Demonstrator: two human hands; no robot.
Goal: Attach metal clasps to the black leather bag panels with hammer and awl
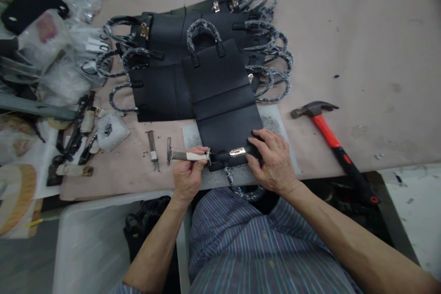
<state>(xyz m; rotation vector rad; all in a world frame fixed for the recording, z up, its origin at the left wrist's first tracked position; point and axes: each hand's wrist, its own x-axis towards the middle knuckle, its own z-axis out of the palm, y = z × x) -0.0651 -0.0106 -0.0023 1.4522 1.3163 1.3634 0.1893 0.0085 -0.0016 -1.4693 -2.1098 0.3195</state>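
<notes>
My left hand [188, 177] is closed around a metal hand punch [188, 156] with white wrapping on its shaft. The punch lies nearly level, its wider end at the left side of a strap on a black bag panel [227, 121]. A gold-coloured clasp [237, 152] sits on that strap. My right hand [274, 158] rests on the panel's right edge, fingers apart, the thumb close to the clasp. Two plastic-wrapped handles are on this panel; the near handle [241, 192] hangs over the table edge. Beneath the panel is a pale, speckled slab [275, 119].
A claw hammer [329, 133] lies at right, its grip past the table edge. More black bag panels [158, 92] are stacked behind. Two metal tools, one a wrapped punch [152, 149], lie left, near a bag of small parts [112, 131]. A white bin [93, 239] stands below.
</notes>
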